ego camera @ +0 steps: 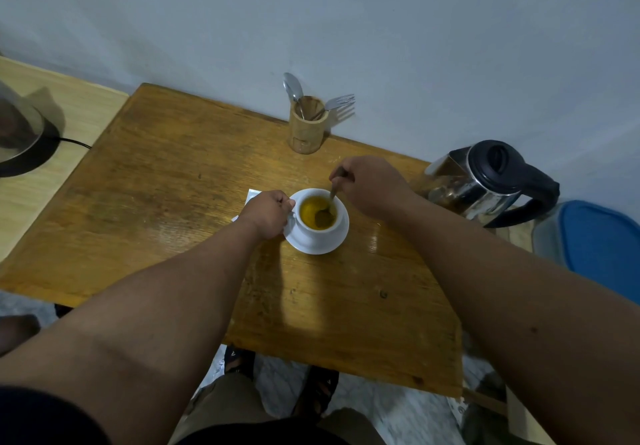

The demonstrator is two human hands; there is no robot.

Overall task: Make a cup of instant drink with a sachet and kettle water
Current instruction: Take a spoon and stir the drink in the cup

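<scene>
The left hand point(268, 214) is gripping the handle of the white cup point(320, 226), which is sitting on its saucer point(337, 242) on the wooden worktop point(166, 181). The right hand point(372, 185) is pinching a spoon point(329, 204), its bowl dipping into the yellow drink point(310, 209). The kettle point(485, 179) is standing just beside, at the right.

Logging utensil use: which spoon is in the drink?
The spoon held by the right hand, bowl down in the white cup. The other spoon stands in the wooden holder by the wall.
</scene>
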